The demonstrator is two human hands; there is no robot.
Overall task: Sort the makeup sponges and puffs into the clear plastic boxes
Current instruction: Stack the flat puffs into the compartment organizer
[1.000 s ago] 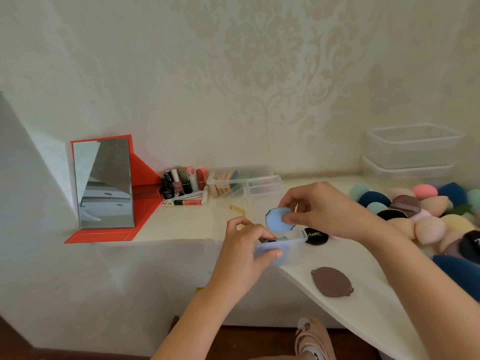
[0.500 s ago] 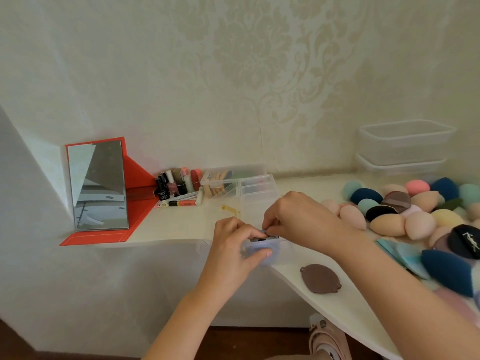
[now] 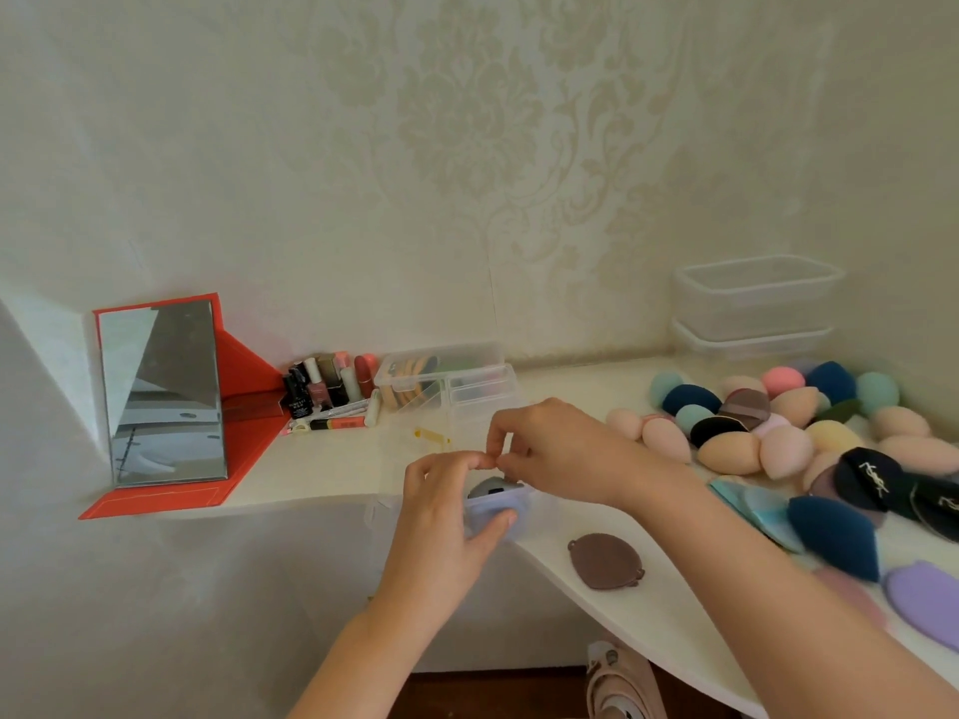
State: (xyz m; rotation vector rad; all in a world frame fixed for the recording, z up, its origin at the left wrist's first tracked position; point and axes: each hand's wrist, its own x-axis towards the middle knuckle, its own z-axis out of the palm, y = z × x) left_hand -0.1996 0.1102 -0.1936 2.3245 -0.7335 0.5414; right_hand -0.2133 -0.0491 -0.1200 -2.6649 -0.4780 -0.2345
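Blue puff (image 3: pixel 483 515), previously held above, now seated in clear box (image 3: pixel 526 496): one sorted. Box gripped by left hand (image 3: pixel 441 505); right hand (image 3: pixel 560 448) grip: cannot be told.

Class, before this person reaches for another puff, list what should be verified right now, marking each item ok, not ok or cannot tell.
1. Grip on the small clear box: ok, the left hand holds it at the table edge.
2. Placement of the blue puff: ok, visible inside the box through its side.
3. Freedom of the right hand: cannot tell; its curled fingertips sit at the box's top, hiding what they touch.
4. Room left in the box: cannot tell.
5. Next piece: ok, a brown puff lies alone nearby.
6. Spares: ok, two stacked clear boxes stand at the back right.
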